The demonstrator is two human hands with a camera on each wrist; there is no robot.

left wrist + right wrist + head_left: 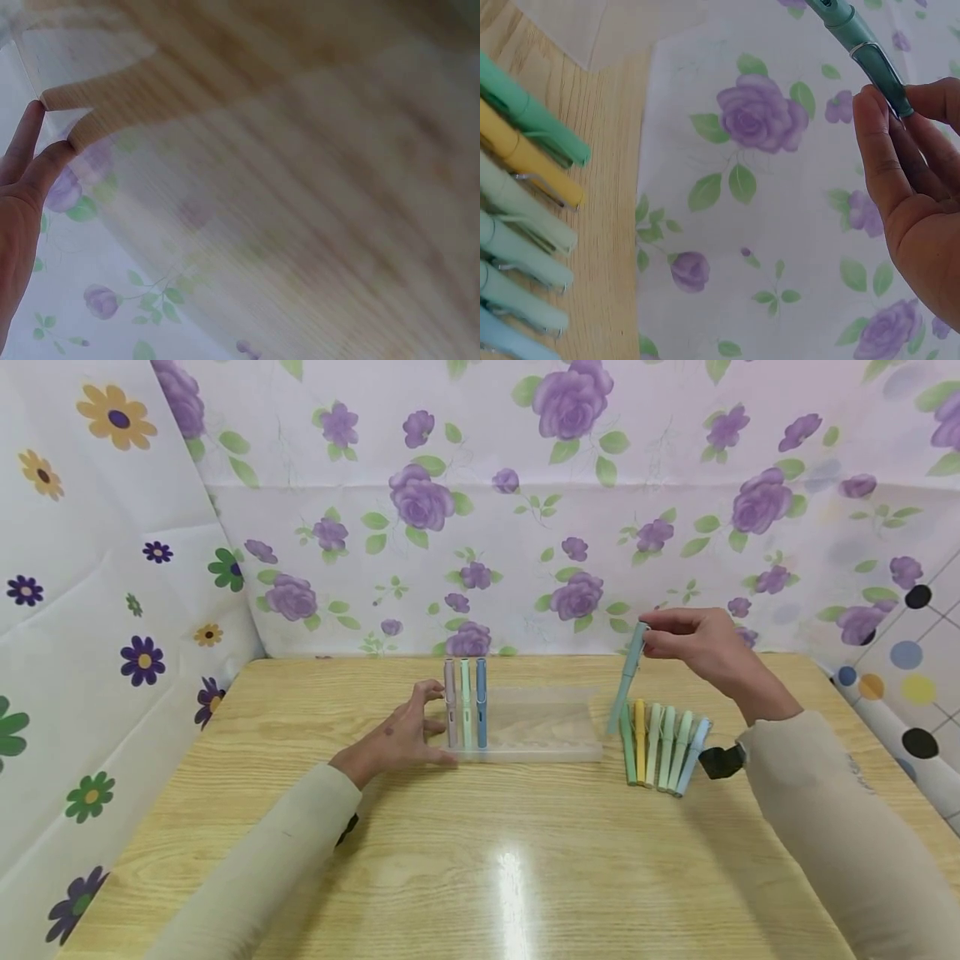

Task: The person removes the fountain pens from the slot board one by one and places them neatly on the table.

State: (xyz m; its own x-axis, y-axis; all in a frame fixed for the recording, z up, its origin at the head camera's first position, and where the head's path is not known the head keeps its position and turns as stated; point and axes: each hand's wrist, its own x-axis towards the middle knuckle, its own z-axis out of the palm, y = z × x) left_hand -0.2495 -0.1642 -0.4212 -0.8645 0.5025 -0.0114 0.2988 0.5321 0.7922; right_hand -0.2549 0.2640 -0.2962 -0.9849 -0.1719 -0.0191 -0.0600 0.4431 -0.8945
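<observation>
A clear plastic pen rack (543, 727) lies on the table, with a mauve pen (450, 718), a mint pen (466, 718) and a blue pen (482, 718) side by side at its left end. My left hand (397, 735) grips that end, thumb at the front corner and fingers farther back. To the right of the rack, my right hand (701, 647) pinches a teal pen (630, 677) by its cap end between thumb and fingers. The pen tilts, its lower end down and to the left. In the right wrist view the teal pen's (866, 45) metal clip shows at the fingertips.
Right of the rack lies a fanned row of capped pens: a green pen (628, 747), a yellow pen (640, 747), several pale green ones and a light blue pen (693, 756). Behind the wooden table (450, 852) hangs a flowered cloth (510, 552).
</observation>
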